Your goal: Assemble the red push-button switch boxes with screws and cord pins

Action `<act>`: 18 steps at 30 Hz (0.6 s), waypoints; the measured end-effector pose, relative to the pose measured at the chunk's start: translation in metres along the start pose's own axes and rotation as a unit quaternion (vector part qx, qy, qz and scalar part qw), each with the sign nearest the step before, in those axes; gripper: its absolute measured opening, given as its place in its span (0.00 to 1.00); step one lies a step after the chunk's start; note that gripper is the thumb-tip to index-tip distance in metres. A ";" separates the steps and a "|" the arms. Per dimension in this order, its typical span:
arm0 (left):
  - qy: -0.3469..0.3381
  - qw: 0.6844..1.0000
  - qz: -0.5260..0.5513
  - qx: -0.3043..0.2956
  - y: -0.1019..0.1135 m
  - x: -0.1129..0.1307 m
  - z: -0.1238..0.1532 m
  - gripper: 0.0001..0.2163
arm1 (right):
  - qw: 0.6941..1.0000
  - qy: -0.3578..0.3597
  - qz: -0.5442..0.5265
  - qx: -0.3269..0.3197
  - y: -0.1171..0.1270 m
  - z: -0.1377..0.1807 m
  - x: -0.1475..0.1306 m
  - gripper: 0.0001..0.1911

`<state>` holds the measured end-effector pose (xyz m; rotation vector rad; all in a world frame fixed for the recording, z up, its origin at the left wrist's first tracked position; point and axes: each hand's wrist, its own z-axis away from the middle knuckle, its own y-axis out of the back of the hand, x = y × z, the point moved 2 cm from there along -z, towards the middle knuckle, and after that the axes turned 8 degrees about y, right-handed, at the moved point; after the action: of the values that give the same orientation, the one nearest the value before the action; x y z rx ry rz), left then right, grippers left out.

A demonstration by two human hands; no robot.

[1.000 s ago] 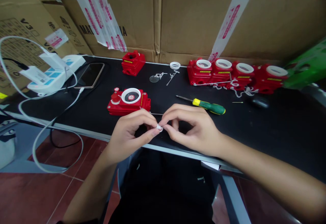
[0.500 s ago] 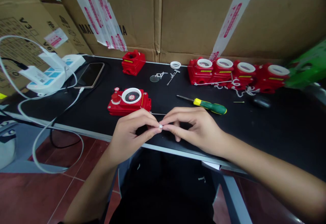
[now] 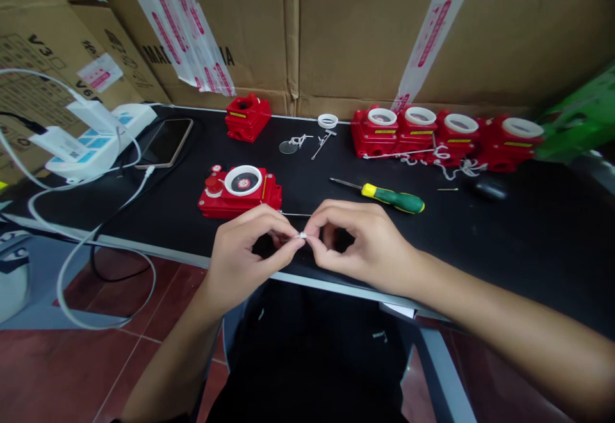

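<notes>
Between my fingertips, over the front of the table, is a small white piece (image 3: 302, 236) that looks like bunched cord; it is too small to make out fully. My left hand (image 3: 252, 250) pinches it between thumb and forefinger. From the other side, my right hand (image 3: 362, 240) also closes thumb and forefinger at the piece, its fingers curved into a ring. Just behind my left hand lies a red housing (image 3: 269, 195) with a white ring and a red knob. A thin metal rod (image 3: 295, 214) reaches from the housing toward my right hand.
A green and yellow screwdriver (image 3: 394, 199) lies beyond my right hand. Several red housings (image 3: 375, 134) with white rings and cords stand back right. Another red housing (image 3: 247, 118), a clear disc (image 3: 288, 147), a white ring (image 3: 327, 121) and a phone (image 3: 166, 143) lie further back.
My right hand's fingers have become more rounded around the white piece, and its lower fingers have curled in. The whole view has shifted slightly; the items on the table lie as before.
</notes>
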<state>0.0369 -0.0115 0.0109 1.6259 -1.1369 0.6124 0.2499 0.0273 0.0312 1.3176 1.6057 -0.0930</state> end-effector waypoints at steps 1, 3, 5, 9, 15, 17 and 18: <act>0.002 1.000 0.003 0.006 0.000 0.000 0.000 0.03 | 1.000 -0.009 -0.010 -0.002 0.000 -0.001 0.000 0.02; -0.008 1.000 0.005 0.013 -0.001 0.000 0.000 0.06 | 0.998 -0.038 -0.038 -0.015 0.001 -0.002 0.000 0.03; -0.031 0.999 -0.010 0.019 -0.001 0.002 0.000 0.08 | 0.993 -0.080 -0.077 -0.032 0.002 -0.002 0.000 0.07; -0.034 0.998 -0.026 0.036 -0.001 0.002 0.001 0.07 | 0.981 -0.141 -0.128 -0.034 0.001 0.000 0.003 0.13; 0.024 0.998 0.005 0.054 -0.004 0.000 0.002 0.04 | 0.957 -0.210 -0.201 0.001 -0.007 0.001 0.002 0.18; 0.027 0.998 0.009 0.049 -0.005 0.001 0.003 0.04 | 0.947 -0.229 -0.225 -0.005 -0.009 0.001 0.002 0.18; 0.027 0.998 0.013 0.046 -0.005 0.001 0.003 0.03 | 0.943 -0.235 -0.235 -0.006 -0.010 0.001 0.002 0.18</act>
<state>0.0418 -0.0142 0.0089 1.6652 -1.1046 0.7312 0.2431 0.0242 0.0245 0.7944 1.4619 -0.6417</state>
